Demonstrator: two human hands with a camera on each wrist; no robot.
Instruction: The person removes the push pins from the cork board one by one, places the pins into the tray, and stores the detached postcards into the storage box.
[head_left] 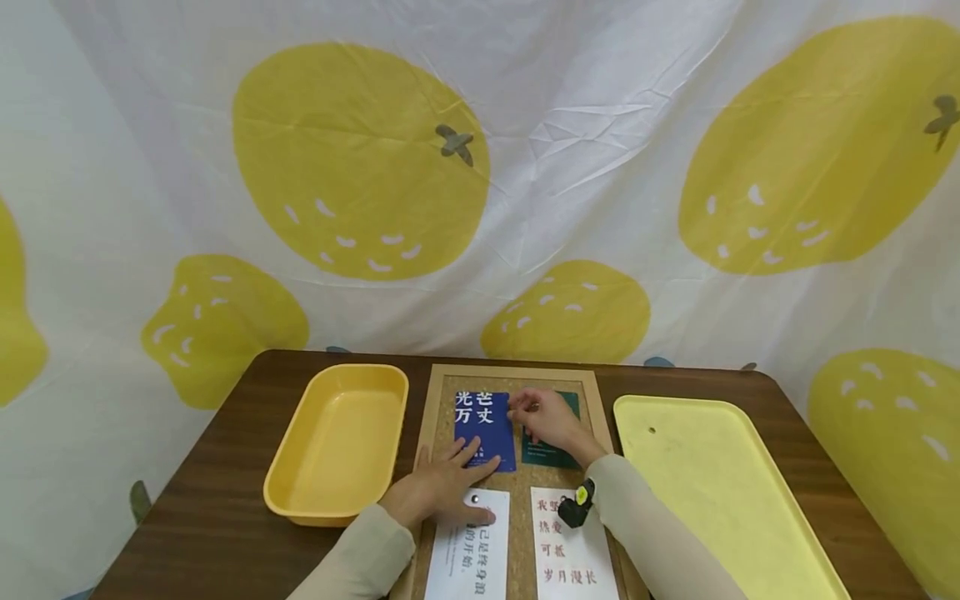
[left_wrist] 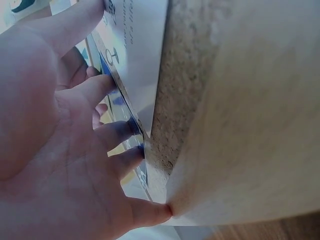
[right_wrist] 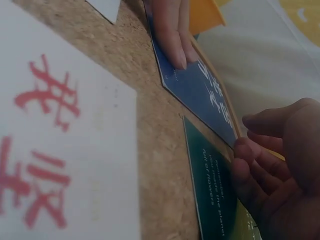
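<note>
A blue card with white Chinese characters lies on the upper left of a framed corkboard. My left hand has its fingers spread; fingertips rest on the blue card's lower part, and the thumb lies over a white card. My right hand reaches over a green card, fingers bent. Its fingertips meet the blue card's upper right edge; whether they pinch it cannot be told. Below the right wrist lies a white card with red characters.
A deep yellow-orange basin stands left of the corkboard. On its right lies a pale yellow tray. All stand on a dark wooden table, before a lemon-print cloth. Silver pins show on the white cards.
</note>
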